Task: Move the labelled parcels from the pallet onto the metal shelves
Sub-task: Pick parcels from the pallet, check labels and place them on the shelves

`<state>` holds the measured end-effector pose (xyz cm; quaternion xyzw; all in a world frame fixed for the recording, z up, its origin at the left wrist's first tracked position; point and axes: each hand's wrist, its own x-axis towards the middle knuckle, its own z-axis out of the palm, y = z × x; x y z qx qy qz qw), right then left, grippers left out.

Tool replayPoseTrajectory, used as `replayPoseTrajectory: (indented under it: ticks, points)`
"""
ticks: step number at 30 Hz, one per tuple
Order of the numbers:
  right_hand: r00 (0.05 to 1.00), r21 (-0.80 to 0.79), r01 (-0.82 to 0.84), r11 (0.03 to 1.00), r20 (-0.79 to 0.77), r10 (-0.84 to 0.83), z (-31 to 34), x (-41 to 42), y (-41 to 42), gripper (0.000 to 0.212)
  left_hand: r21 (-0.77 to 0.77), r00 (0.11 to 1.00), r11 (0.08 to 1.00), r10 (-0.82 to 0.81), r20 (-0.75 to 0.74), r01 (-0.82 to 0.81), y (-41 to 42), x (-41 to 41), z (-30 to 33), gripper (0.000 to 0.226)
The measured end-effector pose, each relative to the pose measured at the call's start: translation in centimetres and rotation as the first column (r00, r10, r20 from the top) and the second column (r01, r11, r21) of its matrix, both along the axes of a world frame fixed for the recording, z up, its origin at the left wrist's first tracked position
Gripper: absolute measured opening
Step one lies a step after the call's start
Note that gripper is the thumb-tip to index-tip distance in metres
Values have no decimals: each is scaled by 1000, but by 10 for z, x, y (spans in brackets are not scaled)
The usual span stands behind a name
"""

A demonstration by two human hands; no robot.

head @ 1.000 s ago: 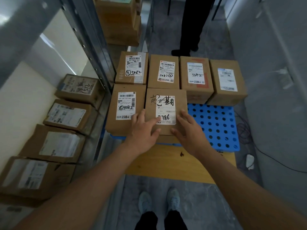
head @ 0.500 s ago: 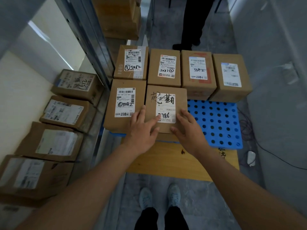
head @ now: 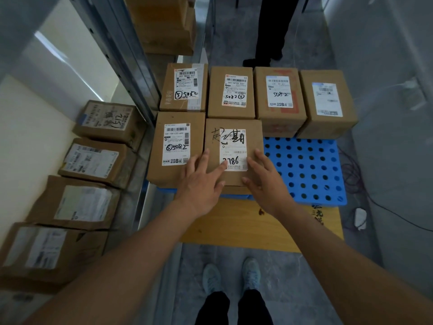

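the metal shelves [head: 140,174] stand along the left with parcels already on them, and the blue pallet [head: 307,170] lies just beside them. the parcel marked 2786 [head: 232,146] sits on the pallet's near edge, left hand [head: 201,181] and right hand [head: 267,181] resting on top, fingers spread and straight. best to slide the palms down its two sides and squeeze evenly before lifting, since the neighbouring parcel [head: 175,146] touches it.

Dim, bluish light (edges warped)

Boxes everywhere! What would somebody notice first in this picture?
Two bare hands, the left hand and right hand, lie on the parcel marked 2786 in the middle. Right of it shines the bright blue pallet, full of round holes.
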<state>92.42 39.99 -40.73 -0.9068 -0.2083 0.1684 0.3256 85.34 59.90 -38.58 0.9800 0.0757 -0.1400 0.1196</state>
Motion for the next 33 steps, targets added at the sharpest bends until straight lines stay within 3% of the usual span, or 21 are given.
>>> replayPoseTrajectory:
  ticks: [13, 24, 33]
  points:
    - [1000, 20, 0, 1000, 1, 0, -6, -3, 2, 61, 44, 1000, 999, -20, -3, 20, 3, 1, -1, 60]
    - [990, -183, 67, 981, 138, -42, 19, -2, 16, 52, 16, 998, 1000, -25, 53, 24, 4, 5, 16, 54]
    - [983, -275, 16, 961, 180, 35, 76, -9, 22, 55, -35, 987, 996, -78, 142, 83, -3, 5, 67, 55]
